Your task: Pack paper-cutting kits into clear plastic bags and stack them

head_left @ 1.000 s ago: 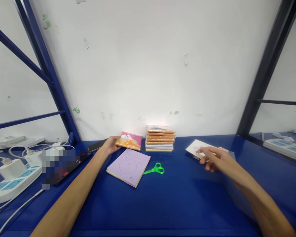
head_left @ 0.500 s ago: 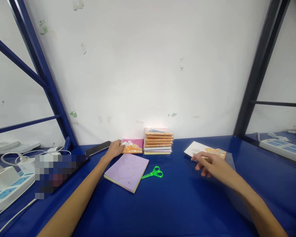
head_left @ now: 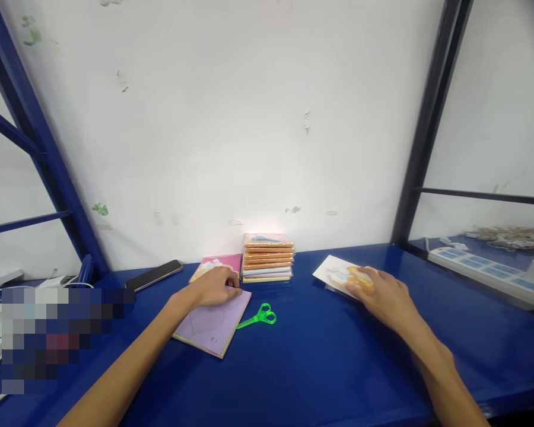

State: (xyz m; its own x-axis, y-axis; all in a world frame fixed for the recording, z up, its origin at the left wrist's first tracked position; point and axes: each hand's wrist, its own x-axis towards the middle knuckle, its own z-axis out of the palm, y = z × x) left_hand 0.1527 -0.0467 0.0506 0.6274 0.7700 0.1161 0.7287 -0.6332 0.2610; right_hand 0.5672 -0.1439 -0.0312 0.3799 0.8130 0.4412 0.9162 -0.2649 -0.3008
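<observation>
One phone: flat on the blue table, left of both hands, untouched.
Left hand: fingers pressed together, lying across the far edge of the lilac pad, beside the pink pad; grip unclear.
Scissors: green, closed, no hand on them.
Stack: paper packs, squared, undisturbed.
Right hand: fingers together, on the white card; pressing or holding, cannot tell.
</observation>
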